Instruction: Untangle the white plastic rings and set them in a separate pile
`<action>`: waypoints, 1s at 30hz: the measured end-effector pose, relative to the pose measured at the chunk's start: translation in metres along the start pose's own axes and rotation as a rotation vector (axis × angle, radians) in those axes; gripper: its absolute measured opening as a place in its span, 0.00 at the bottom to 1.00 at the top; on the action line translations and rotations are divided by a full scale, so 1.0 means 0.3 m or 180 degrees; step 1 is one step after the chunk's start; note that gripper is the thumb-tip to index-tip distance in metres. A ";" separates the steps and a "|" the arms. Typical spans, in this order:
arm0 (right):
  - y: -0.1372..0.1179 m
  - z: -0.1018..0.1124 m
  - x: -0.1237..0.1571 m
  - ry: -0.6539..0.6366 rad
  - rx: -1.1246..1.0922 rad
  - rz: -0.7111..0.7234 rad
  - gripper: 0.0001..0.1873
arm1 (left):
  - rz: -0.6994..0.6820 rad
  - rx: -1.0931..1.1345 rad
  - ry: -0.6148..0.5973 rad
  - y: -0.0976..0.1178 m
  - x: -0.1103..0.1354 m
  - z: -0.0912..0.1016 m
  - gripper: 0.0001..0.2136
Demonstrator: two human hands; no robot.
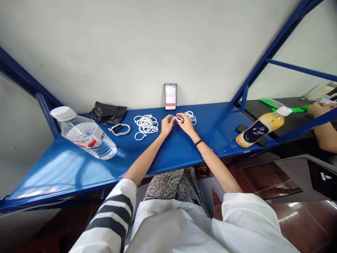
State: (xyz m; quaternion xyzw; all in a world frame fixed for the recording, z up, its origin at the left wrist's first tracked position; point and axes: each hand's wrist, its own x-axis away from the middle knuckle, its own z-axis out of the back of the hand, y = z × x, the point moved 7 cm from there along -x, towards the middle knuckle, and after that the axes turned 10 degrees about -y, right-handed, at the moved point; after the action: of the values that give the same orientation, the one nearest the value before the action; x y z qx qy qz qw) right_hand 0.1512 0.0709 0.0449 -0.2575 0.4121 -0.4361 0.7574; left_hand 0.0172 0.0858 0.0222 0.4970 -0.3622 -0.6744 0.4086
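My left hand [167, 125] and my right hand [185, 123] meet over the middle of the blue table [79, 165], both pinched on one white plastic ring [179, 119] held between them. A heap of several white rings [145, 125] lies just left of my left hand. A smaller cluster of white rings [191, 116] lies behind my right hand. My right wrist wears a dark bead bracelet and a thin silver one.
A phone [170, 96] leans upright against the wall. A water bottle [84, 133] stands at the left, a wristband watch [119, 129] and a black bag [107, 113] behind it. A yellow drink bottle [260, 130] stands at the right. Another person's arm [325, 128] rests at the neighbouring table.
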 end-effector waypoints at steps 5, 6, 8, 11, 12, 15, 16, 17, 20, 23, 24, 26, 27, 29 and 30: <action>-0.012 0.010 0.005 0.0106 -0.0012 0.0027 0.17 | 0.0005 -0.0042 -0.0019 0.002 0.001 0.000 0.13; -0.017 0.010 0.005 0.0109 -0.0030 0.0046 0.17 | 0.0005 -0.0043 -0.0010 0.002 0.001 0.001 0.12; -0.025 0.004 0.006 0.0060 -0.0070 0.0091 0.18 | 0.0004 -0.0029 0.0011 -0.001 0.000 0.003 0.12; -0.026 -0.012 0.005 -0.0095 -0.0088 0.0029 0.17 | 0.0022 0.0133 0.0028 -0.015 -0.005 0.005 0.12; -0.023 -0.016 0.005 -0.0135 -0.0089 -0.0021 0.16 | 0.0033 0.0214 0.0035 -0.022 -0.007 0.005 0.12; -0.016 -0.025 0.005 -0.0233 -0.0160 -0.0095 0.17 | 0.0066 0.0440 0.0052 -0.043 -0.013 0.006 0.12; -0.014 -0.026 0.005 -0.0258 -0.0201 -0.0094 0.17 | 0.0071 0.0489 0.0054 -0.048 -0.014 0.007 0.12; -0.011 -0.027 0.005 -0.0270 -0.0232 -0.0101 0.18 | 0.0072 0.0523 0.0050 -0.052 -0.016 0.006 0.12; 0.008 -0.026 0.002 -0.0243 -0.0215 -0.0176 0.18 | 0.0044 0.0566 0.0024 -0.055 -0.017 0.004 0.13; 0.023 -0.030 -0.004 -0.0278 -0.0195 -0.0162 0.18 | -0.0012 0.0597 0.0007 -0.050 -0.016 0.002 0.13; 0.026 -0.033 -0.005 -0.0302 -0.0208 -0.0133 0.18 | -0.0028 0.0601 0.0004 -0.047 -0.015 0.002 0.13; 0.027 -0.038 -0.008 -0.0341 -0.0202 -0.0066 0.17 | -0.0050 0.0601 0.0002 -0.044 -0.014 0.002 0.13; 0.025 -0.040 -0.008 -0.0357 -0.0175 -0.0022 0.17 | -0.0058 0.0612 0.0002 -0.043 -0.014 0.003 0.13; 0.019 -0.044 -0.008 -0.0379 -0.0091 0.0076 0.16 | -0.0064 0.0665 0.0011 -0.042 -0.014 0.005 0.13; 0.015 -0.045 -0.007 -0.0379 -0.0049 0.0123 0.16 | -0.0061 0.0697 0.0016 -0.042 -0.013 0.006 0.13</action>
State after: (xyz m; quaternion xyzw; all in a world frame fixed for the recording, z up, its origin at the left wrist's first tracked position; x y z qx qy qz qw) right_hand 0.1412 0.0746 0.0353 -0.2809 0.3744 -0.4021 0.7869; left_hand 0.0139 0.0946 0.0128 0.5439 -0.4279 -0.6334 0.3463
